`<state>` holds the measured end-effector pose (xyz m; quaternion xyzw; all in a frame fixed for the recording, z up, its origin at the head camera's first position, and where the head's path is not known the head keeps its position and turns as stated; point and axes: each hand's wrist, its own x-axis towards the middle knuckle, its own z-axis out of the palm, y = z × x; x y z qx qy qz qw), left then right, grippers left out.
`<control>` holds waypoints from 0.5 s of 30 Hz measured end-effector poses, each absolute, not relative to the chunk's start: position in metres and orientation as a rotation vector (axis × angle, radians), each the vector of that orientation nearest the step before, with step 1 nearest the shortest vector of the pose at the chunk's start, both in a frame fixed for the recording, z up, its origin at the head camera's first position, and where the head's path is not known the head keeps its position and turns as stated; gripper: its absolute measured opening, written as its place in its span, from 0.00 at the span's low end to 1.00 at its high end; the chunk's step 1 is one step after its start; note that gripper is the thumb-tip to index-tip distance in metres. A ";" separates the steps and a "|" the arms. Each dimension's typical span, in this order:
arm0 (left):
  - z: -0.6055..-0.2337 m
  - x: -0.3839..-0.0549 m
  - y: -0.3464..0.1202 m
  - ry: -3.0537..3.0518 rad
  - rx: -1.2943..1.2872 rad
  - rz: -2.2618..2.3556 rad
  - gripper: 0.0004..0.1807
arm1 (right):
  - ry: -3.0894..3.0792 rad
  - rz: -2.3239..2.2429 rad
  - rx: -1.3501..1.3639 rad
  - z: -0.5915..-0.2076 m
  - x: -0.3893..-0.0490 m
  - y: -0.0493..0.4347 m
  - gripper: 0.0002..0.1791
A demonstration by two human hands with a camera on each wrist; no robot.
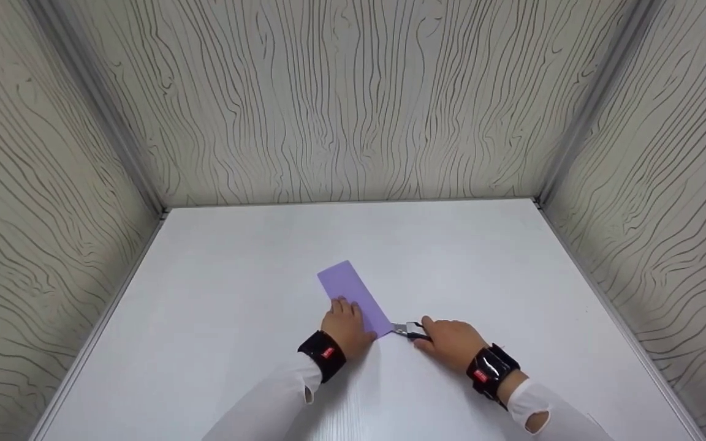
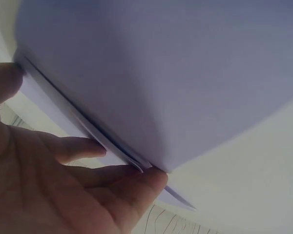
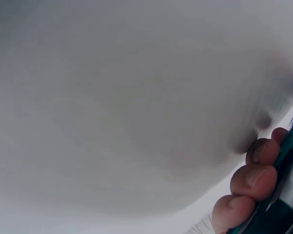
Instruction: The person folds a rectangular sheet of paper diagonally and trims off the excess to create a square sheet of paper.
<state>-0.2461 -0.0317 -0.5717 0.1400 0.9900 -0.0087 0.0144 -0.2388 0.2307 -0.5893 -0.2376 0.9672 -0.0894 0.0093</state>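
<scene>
The left hand (image 1: 347, 326) is pressing the folded purple paper (image 1: 348, 285) onto the tabletop (image 1: 236, 275); its fingers are lying over the sheet rather than clenching, with fingertips touching the layered edge. The right hand (image 1: 454, 343) is grasping what looks to me like a utility knife (image 1: 415, 329), fingers curling round the handle, and the blade (image 1: 398, 329) is meeting the paper's five o'clock corner.

Working that corner well is calling, I'd judge, for steady left pressure, a low blade and short, light strokes; layers could be slipping if the pressing eases. The left thumb (image 1: 369, 336) is resting near the blade, toward nine o'clock, so drawing it back would be making things safer.

From the left fingers, the paper's far end is reaching toward eleven o'clock and its near end toward five. From the right fingers, the near corner is sitting at nine o'clock, just past the blade, not touching them.
</scene>
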 end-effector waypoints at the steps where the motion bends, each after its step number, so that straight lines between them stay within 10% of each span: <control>1: -0.572 -0.246 -0.032 3.082 0.433 -0.021 0.46 | 3.022 -0.282 -0.744 -0.590 -0.239 0.231 0.23; 15: -0.577 -0.249 -0.035 3.106 0.505 -0.081 0.45 | 3.046 -0.251 -0.804 -0.589 -0.240 0.232 0.20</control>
